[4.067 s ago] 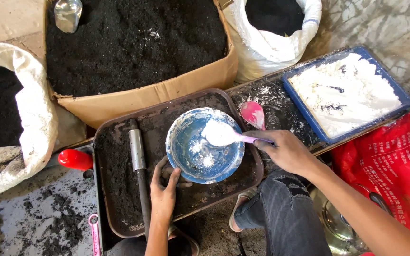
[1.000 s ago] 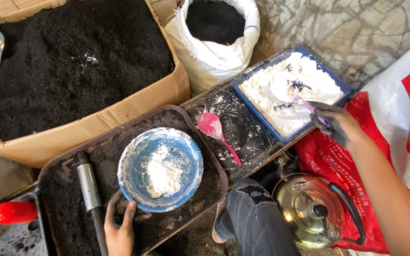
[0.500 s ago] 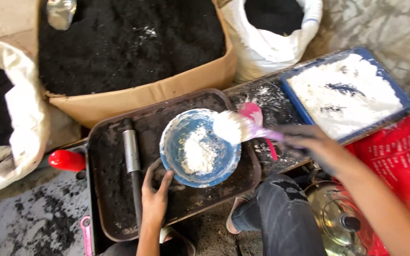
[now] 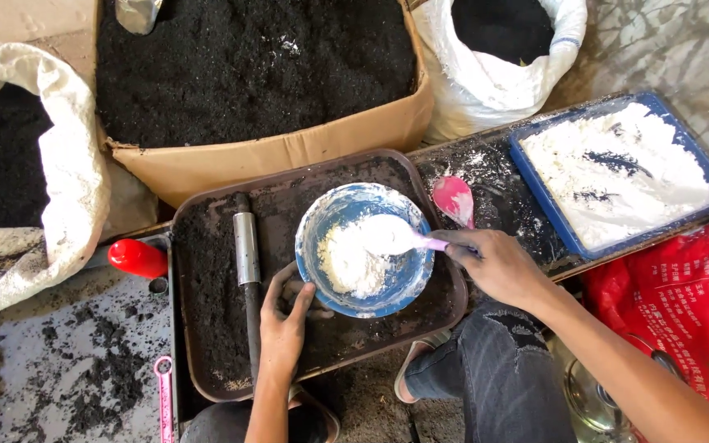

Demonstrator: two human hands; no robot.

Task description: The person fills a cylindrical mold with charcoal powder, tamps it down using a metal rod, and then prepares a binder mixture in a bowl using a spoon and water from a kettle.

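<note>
Left hand [image 4: 283, 326] palm down, fingers spread, forearm reaching up from below. Right hand [image 4: 490, 264] fingers pinched closed, arm stretched in from lower right.

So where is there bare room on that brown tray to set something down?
On the brown tray, one soil-dusted strip lies left of the metal-handled tool. The right half is crowded: blue bowl, left hand, right hand with spoon.

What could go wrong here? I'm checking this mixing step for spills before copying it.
The heaped spoon is over the blue bowl, held only at its thin handle by the right hand; a tilt might drop white powder onto the dirty brown tray. The left hand, soiled dark, touches the bowl's rim, so dark grit could get into the powder.
</note>
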